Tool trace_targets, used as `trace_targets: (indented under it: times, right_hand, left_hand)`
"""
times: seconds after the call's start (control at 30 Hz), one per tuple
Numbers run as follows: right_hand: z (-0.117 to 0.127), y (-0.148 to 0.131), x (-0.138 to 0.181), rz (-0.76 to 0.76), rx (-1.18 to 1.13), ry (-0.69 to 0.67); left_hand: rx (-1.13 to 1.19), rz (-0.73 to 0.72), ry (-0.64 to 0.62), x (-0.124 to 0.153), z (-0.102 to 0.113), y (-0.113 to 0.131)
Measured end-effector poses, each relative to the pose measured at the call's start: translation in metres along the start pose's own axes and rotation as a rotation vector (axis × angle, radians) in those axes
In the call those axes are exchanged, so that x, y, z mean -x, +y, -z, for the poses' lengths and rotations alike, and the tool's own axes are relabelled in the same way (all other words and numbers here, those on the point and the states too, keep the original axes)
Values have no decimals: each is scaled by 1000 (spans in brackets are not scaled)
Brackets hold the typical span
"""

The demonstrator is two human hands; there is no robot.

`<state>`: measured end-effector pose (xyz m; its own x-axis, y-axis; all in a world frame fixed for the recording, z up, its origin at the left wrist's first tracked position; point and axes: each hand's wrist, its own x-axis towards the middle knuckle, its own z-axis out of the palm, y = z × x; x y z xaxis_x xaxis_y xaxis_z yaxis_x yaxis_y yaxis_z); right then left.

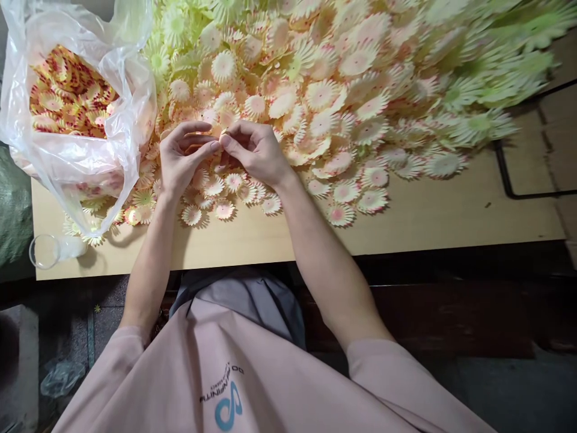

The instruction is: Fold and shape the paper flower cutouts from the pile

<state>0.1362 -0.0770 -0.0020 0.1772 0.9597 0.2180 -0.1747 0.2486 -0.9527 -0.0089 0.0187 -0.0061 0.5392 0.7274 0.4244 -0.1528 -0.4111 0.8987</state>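
My left hand [180, 157] and my right hand [258, 151] meet above the near edge of a big heap of artificial flower petal discs [322, 93]. The thumb and fingers of each hand are pinched together at one spot. Between the fingertips is something small and pale, mostly hidden, and I cannot make out what it is. The discs are round with fringed edges, cream to pale green, many with pink or red tips. Smaller loose discs [224, 209] lie on the table just below my hands.
A clear plastic bag [135, 102] at the left holds darker red-and-yellow petal discs [67, 96]. A transparent cup [58, 249] lies on its side near the left front corner of the wooden table [433, 222]. A black metal bar [505, 174] stands at the right.
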Motion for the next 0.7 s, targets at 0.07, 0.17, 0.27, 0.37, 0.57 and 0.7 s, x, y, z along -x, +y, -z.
trace_targets:
  times: [0.07, 0.17, 0.27, 0.37, 0.57, 0.7]
  right_hand:
    - [1, 0, 0, -3, -7, -7]
    - [1, 0, 0, -27, -26, -2]
    - [1, -1, 0, -47, -49, 0]
    - [0, -2, -1, -46, -36, -27]
    - [0, -6, -3, -46, 28, -57]
    - [-1, -12, -3, -95, 38, -42]
  left_hand:
    - [41, 48, -15, -1, 1, -1]
    - [77, 81, -44, -2, 2, -1]
    - [84, 86, -44, -2, 3, 2]
    - [64, 78, -39, -1, 2, 8]
    - [70, 85, -42, -1, 1, 12]
    - [119, 140, -2, -2, 1, 13]
